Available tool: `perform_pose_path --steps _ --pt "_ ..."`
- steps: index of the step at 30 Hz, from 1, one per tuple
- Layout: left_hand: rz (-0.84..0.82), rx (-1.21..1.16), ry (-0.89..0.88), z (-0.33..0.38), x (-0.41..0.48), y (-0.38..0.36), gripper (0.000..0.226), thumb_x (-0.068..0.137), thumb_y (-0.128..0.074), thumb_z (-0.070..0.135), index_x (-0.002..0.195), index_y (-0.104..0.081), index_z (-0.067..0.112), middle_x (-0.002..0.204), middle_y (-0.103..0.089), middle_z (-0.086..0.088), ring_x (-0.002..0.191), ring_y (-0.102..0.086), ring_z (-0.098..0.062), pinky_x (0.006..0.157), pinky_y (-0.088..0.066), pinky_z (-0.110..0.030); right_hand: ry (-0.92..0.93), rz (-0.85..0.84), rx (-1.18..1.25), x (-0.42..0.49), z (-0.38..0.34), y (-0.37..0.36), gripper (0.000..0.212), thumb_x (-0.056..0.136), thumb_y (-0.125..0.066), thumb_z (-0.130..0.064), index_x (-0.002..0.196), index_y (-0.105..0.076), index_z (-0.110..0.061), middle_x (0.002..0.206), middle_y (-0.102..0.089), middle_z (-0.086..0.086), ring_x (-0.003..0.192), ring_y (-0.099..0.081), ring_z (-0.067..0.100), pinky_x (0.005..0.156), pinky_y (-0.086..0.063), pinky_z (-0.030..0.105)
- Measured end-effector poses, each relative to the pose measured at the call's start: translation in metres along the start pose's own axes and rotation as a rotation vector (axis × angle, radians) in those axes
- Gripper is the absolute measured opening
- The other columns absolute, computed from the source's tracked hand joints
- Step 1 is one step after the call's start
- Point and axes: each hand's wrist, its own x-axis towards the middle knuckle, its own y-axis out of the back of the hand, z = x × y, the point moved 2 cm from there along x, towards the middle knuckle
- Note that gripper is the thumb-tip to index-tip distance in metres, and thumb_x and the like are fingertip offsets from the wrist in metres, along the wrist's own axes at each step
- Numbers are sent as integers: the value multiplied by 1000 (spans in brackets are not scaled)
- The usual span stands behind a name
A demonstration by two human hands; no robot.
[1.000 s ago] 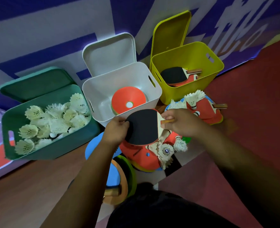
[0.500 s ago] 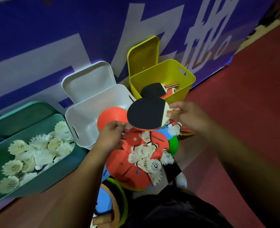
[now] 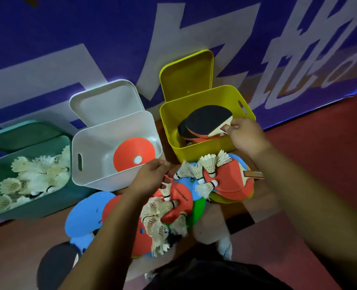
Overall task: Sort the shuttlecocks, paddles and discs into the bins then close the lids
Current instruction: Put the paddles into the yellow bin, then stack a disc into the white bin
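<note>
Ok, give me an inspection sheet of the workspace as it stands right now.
Surface: reddish floor, dimly lit.
Job's things: green bin holds shuttlecocks; white bin holds one orange disc; yellow bin holds paddles; all three lids open.
Clutter: unsorted pile of discs, shuttlecocks and paddles in front of the bins.
Hands: right hand pinches the black paddle by its handle, inside the yellow bin's rim; left hand at the pile, fingers curled, grip unclear.
Cables: nothing seen.
Surroundings: purple-and-white banner behind the bins.

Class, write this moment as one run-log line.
right hand: holds black paddle inside yellow bin | left hand: over floor pile, grip unclear | lids: all open
</note>
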Motion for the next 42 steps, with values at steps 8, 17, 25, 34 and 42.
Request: perform_pose_path --steps 8,17,25,34,42 --pt "57 7 78 -10 -20 -18 19 107 -54 19 109 -69 7 97 -76 -15 69 -68 -19 62 -53 -33 40 -182 -41 53 -18 -18 26 102 -66 -23 108 -78 -1 105 -72 21 101 -66 39 86 -54 43" --pt "238 -102 218 -57 -57 18 18 108 -55 22 113 -69 12 97 -79 -7 82 -72 -26 77 -59 -43 -41 -59 -15 69 -28 -43 43 100 -60 -19 143 -62 -12 144 -59 18 122 -62 40 99 -52 41" --pt "267 -119 241 -87 -67 34 17 109 -52 17 114 -66 11 101 -77 -9 81 -69 -23 75 -58 -40 353 -62 1 -9 -57 -87 25 97 -58 -15 115 -75 -18 125 -59 5 106 -61 20 92 -40 20" --pt "688 -183 286 -133 -96 95 20 90 -62 29 108 -73 27 104 -74 3 95 -70 -22 89 -59 -42 611 -436 -3 -101 -88 -177 17 96 -62 -10 100 -77 -16 104 -67 -4 97 -65 15 89 -52 31" --pt "676 -3 444 -191 -133 140 56 92 -75 25 143 -54 14 140 -56 -5 114 -61 -29 89 -50 -41 609 -721 -135 -147 -108 -251 22 95 -61 -13 104 -78 -24 107 -73 -10 98 -63 6 90 -53 27"
